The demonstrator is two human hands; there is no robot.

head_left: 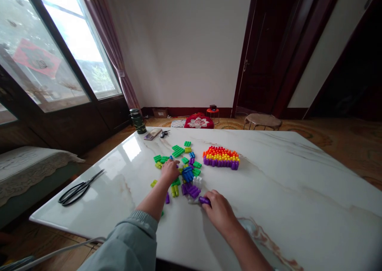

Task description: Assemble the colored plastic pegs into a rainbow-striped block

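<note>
Several loose plastic building pieces (185, 167) in green, blue, purple, white and yellow lie scattered on the white marble table (283, 183). My left hand (170, 170) rests on the pile with its fingers curled over small pieces; what it grips is hidden. My right hand (219, 213) pinches a purple piece (204, 200) at the pile's near edge. To the right of the pile sits an assembled block (221, 157) with red, orange, yellow and purple rows.
Black scissors (78, 190) lie near the table's left edge. A dark green bottle (137, 121), a phone (152, 134) and keys (164, 133) sit at the far left corner. Beyond the table are a red cushion (199, 121) and a low stool (262, 121).
</note>
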